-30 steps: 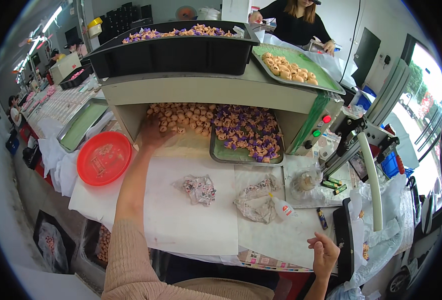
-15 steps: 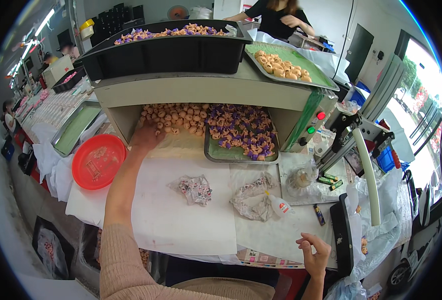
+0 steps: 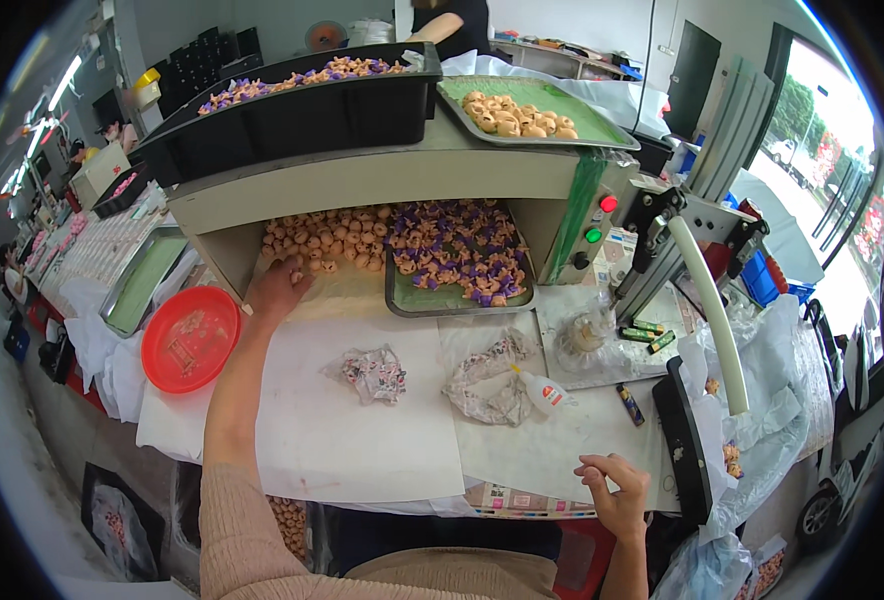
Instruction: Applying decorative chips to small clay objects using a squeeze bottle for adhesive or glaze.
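Note:
My left hand (image 3: 280,288) reaches into the opening of the beige box-like machine (image 3: 362,187), at the front left edge of a heap of round, hollow peach pieces (image 3: 327,235). Its fingers are curled; what lies in them is hidden. Beside the heap, inside the same opening, is a dark-rimmed tray (image 3: 412,303) of small peach-and-purple figure parts (image 3: 467,250). Above the table's front right edge, my right hand (image 3: 617,492) hovers with loosely bent fingers. A gap shows between its thumb and forefinger, and no object is visible there.
A red basin (image 3: 190,340) stands left. Crumpled plastic (image 3: 372,372), a small white squeeze bottle (image 3: 544,390) and batteries (image 3: 630,405) lie on the papered table. A black bin (image 3: 282,120) and green-lined tray (image 3: 602,120) top the machine. A press arm (image 3: 712,320) stands right.
The view has shifted slightly. My left hand has drawn back a little from the heap toward me. My right hand remains near the front right edge, its fingers turned more leftward.

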A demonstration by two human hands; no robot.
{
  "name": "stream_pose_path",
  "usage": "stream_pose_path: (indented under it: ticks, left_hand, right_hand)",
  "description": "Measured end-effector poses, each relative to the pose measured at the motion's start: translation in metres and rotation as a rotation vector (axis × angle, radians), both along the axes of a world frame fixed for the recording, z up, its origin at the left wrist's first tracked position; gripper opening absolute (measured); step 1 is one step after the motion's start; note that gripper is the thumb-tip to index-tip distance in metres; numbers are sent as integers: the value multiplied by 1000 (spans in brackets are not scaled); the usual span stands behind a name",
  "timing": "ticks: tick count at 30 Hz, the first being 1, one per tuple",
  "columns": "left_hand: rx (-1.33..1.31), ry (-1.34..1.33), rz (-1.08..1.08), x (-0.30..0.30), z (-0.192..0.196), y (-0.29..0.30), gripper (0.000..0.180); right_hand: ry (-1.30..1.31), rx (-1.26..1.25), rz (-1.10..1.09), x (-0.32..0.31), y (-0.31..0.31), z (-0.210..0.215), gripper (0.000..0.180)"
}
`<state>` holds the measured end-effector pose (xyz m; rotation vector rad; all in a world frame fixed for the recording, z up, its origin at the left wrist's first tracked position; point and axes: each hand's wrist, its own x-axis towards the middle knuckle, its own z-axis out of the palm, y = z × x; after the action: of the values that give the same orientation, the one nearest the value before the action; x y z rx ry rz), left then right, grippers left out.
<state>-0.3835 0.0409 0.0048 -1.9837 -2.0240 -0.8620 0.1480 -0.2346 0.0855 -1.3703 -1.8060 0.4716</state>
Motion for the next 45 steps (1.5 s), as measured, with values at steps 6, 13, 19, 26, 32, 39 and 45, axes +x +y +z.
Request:
stream_pose_path:
  ticks: [6,13,19,26,32,39,45]
  left_hand:
    - [-277,-1536,-68,29,5,5,40]
    - [-699,-2280,-395,112,9,-66,44]
    - [-788,-2446,-279,195,22,-125,41]
    - [-956,-2447,-593,224,5,-159,22]
    - [-934,-2295,-620,237,-4,-173,25]
    - [-948,-2350,-460,227,-3,-177,26]
    - [-941,-2450,-622,219,-31,-177,29]
  right_hand:
    - [22,-10,10,10,0,-8,14]
    - [77,-17,42,4,19,-16,14]
    - [102,-1,29,-8,33,-19,12]
    - [-75,222,-145,-26,76,-34,19]
    - [-317,141,-197,-35,102,-68,36]
    - [-147,-81,-167,-46,108,-84,39]
    - [378,-213,-107,-63,81,-69,35]
